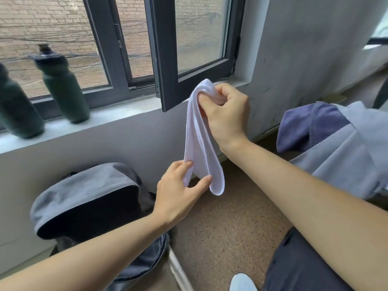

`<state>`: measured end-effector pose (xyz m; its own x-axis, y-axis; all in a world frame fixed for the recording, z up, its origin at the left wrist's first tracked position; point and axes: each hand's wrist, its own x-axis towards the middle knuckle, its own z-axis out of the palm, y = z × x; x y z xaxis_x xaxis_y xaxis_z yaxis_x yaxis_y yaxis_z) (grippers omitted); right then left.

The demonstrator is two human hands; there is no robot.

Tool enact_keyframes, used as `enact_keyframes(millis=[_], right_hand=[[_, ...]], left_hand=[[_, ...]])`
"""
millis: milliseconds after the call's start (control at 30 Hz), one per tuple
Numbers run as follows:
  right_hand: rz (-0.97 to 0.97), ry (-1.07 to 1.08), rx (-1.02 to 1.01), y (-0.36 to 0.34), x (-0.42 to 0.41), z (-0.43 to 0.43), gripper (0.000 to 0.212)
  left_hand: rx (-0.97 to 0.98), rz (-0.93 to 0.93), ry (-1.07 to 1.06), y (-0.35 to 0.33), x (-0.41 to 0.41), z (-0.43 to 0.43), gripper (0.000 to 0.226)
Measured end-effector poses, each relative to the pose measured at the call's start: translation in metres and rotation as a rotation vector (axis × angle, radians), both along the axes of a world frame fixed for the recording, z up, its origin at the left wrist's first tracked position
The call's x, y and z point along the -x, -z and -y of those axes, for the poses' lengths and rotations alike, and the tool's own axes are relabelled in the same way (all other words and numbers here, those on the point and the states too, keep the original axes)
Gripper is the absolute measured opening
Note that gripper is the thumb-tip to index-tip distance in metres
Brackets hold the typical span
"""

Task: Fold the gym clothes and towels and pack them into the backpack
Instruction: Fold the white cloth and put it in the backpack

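Observation:
A small white towel hangs folded in the air in front of the window. My right hand grips its bunched top end. My left hand pinches the lower left edge between thumb and fingers. Below, on the floor at the left, stands a dark backpack with a grey towel draped over its open top. At the right, a purple-blue towel and a pale grey garment lie on a raised surface.
Two dark green bottles stand on the window sill at the left. An open window sash juts inward just behind the white towel. The speckled brown floor lies below, with my shoe and dark trouser leg.

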<state>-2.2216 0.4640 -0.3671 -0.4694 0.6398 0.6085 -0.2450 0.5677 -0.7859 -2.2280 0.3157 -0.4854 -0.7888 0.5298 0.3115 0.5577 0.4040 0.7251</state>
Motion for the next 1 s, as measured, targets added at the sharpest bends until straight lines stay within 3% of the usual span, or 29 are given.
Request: enact_keyframes(millis=[133,300,400,500,667,833,1000], right_hand=[[0.0,-0.006,-0.019,0.001,0.0,0.002,0.017],[0.034,0.011,0.038,0.004,0.003,-0.004,0.016],[0.058,-0.02,0.147,0.009,0.003,-0.018,0.009],[0.131,-0.06,0.293,0.018,0.002,-0.037,0.009],[0.45,-0.07,0.312,0.044,0.005,-0.07,0.025],[0.599,-0.176,0.235,0.059,0.009,-0.083,0.045],[0.519,-0.251,0.23,0.058,0.011,-0.071,0.031]], left_hand=[[0.092,-0.061,-0.074,-0.002,0.0,-0.01,0.062],[0.146,-0.196,-0.092,0.009,0.024,-0.003,0.017],[0.143,-0.325,-0.055,0.016,0.049,0.013,0.013],[0.13,-0.322,-0.02,0.01,0.073,0.034,0.019],[0.136,-0.069,-0.001,-0.014,0.105,0.07,0.005],[-0.148,0.549,0.175,-0.042,0.12,0.107,0.019],[-0.379,0.758,-0.031,-0.051,0.129,0.114,0.025]])
